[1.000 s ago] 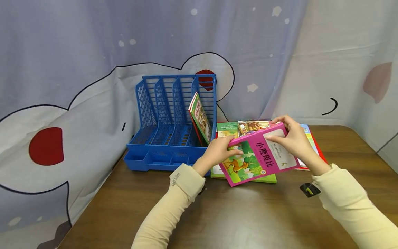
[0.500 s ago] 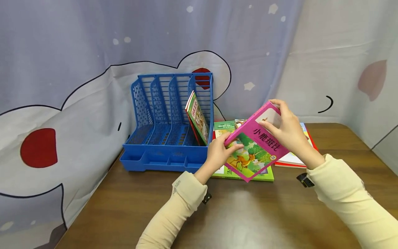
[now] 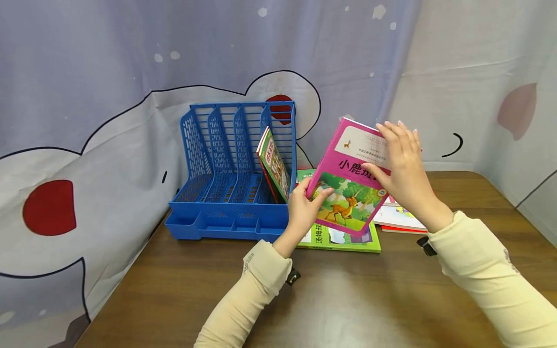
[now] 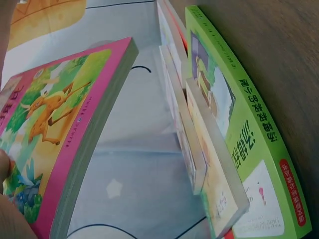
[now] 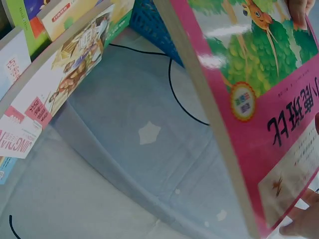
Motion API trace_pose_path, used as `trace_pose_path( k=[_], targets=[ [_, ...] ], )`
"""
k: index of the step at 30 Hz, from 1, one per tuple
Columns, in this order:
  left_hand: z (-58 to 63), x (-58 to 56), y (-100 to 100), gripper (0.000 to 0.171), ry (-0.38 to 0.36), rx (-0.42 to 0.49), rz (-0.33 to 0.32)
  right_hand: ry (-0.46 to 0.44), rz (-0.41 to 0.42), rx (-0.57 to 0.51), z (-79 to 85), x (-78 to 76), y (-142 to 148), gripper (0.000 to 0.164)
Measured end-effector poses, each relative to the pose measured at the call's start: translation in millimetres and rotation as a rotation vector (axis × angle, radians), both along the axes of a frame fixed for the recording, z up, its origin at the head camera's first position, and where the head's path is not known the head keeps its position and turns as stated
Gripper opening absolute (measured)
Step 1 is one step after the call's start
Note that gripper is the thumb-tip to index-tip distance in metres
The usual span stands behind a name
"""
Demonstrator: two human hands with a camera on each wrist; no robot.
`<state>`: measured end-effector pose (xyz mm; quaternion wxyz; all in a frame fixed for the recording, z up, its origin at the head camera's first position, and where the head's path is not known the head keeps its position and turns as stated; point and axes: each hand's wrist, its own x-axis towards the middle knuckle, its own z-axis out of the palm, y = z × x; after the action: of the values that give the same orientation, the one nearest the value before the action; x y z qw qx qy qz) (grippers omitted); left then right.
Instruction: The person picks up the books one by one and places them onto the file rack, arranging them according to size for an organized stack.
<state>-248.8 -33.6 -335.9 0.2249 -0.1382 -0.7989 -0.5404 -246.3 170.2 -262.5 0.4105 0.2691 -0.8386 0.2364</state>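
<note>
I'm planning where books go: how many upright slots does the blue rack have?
4, side by side in the blue rack: far-left slot, second slot, third slot, and far-right slot, where books lean. None appear hidden.

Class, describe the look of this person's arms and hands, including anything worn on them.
Both the left hand and right hand are ungloved. The left sleeve and right sleeve are long, pale cream and wrinkled, with broad cuffs. Small dark lettering marks the left cuff. Small black pieces show at both wrists; no cables are visible.
</note>
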Motion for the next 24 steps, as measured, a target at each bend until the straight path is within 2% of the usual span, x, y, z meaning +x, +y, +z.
trace_pose_path(
  k=[8,12,18,24],
  targets=[
    [5.7,-7.5,-1,0.029,0.080,0.177,0.028,-0.086,0.029,-0.157,-4.9,-4.9,3,0.079],
    [12.5,-11.5,-1,0.029,0.114,0.262,0.045,-0.131,0.029,-0.280,-7.9,-8.7,2,0.082],
    [22.0,-15.2,0,0.031,0.119,0.395,0.067,-0.333,0.088,-0.469,-12.1,-12.0,-2,0.080],
    [28.2,-14.2,3,0.031,0.060,0.530,0.059,-0.563,0.263,-0.595,-21.0,-17.8,-4,0.073]
  ],
)
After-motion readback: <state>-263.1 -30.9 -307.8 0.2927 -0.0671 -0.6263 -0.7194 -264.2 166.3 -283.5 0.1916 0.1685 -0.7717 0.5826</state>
